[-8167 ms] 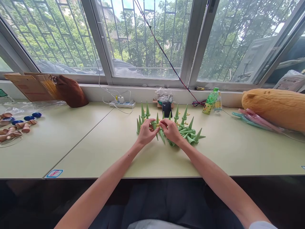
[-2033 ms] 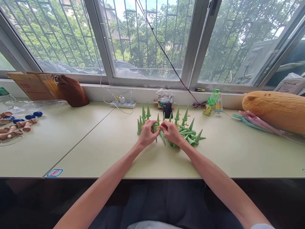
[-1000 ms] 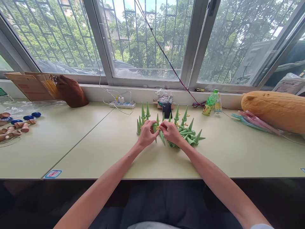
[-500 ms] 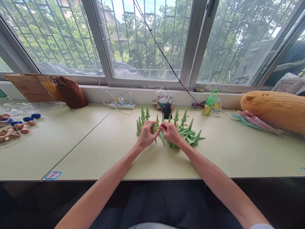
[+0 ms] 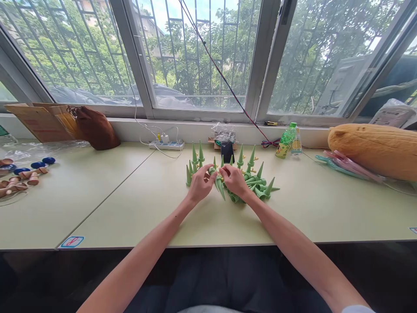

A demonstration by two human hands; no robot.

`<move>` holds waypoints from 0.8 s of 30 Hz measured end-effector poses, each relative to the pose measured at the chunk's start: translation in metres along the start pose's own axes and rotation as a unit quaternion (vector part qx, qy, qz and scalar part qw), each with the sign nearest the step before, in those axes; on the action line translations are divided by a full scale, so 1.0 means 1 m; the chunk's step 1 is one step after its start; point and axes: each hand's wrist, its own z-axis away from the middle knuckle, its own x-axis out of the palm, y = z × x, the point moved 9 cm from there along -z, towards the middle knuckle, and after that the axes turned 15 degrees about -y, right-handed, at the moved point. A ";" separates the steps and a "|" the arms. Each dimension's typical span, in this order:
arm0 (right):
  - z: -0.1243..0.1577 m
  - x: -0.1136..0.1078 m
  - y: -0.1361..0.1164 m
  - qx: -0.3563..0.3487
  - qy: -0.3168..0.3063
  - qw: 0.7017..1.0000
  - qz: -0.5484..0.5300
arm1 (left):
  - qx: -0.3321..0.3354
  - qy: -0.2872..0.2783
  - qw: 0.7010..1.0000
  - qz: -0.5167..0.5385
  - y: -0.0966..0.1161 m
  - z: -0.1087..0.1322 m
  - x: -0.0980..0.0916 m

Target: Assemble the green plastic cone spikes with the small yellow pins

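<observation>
A cluster of green plastic cone spikes [image 5: 257,184] with small yellow fittings sits mid-table; some stand upright [image 5: 194,155], others lie in a heap on the right. My left hand [image 5: 199,188] and my right hand [image 5: 235,181] meet over the cluster. Both pinch a green cone spike [image 5: 220,187] that points down toward me between the hands. The fingertips partly hide its top end.
Behind the cones lie a black phone [image 5: 227,151], a power strip [image 5: 166,143] and a green drink bottle [image 5: 286,139]. A brown pouch [image 5: 96,128] and cardboard [image 5: 39,121] sit back left; wooden and blue toy parts [image 5: 22,174] far left; a plush toy [image 5: 374,148] right.
Both hands have stayed over the same cone, with small finger movements only. The view has shifted slightly.
</observation>
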 end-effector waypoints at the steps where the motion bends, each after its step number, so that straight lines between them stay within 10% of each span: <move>1: 0.000 -0.002 0.001 0.004 0.008 1.000 -0.003 | -0.009 -0.006 1.000 0.018 -0.002 0.000 0.001; 24: 0.006 -0.008 -0.007 -0.009 0.059 0.998 0.032 | 0.039 -0.002 0.999 0.002 0.001 0.000 0.001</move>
